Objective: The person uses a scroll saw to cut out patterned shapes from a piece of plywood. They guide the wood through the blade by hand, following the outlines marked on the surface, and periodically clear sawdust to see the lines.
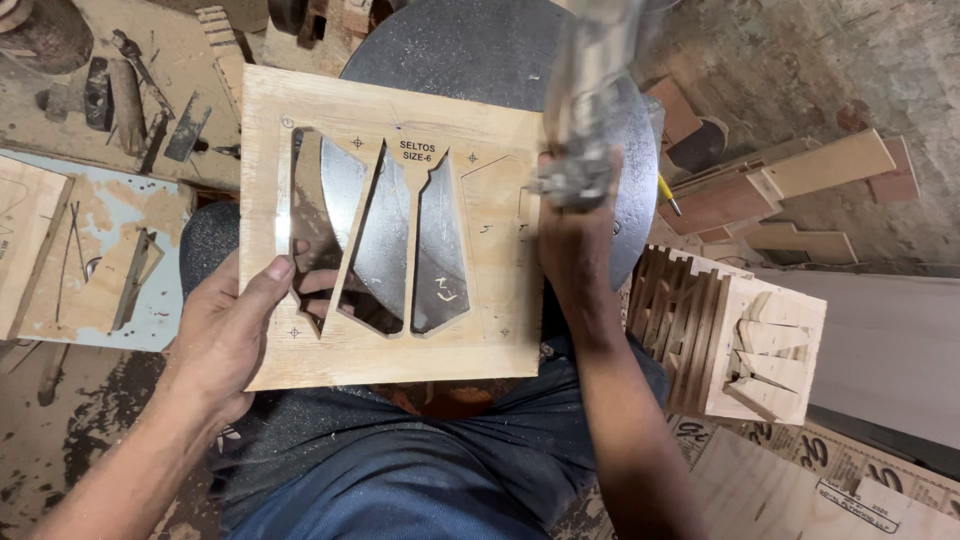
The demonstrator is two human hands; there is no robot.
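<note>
Head view
Left hand: your left hand (225, 335) grips the left edge of the wooden board (392, 225), thumb on top, fingers curled through a cut-out.
Right hand: your right hand (570, 250) is clamped on a blurred metal tool (590, 110) at the board's right edge.
Board: pale rectangle with three tall cut-outs, lying flat over a round grey metal table (480, 50), above your lap.
Label: black printed lettering near the board's top middle.
Right side: a stack of slotted wooden boards (730, 345) stands just beside your right forearm.
Lower right: flat cardboard (830, 480) with black print.
</note>
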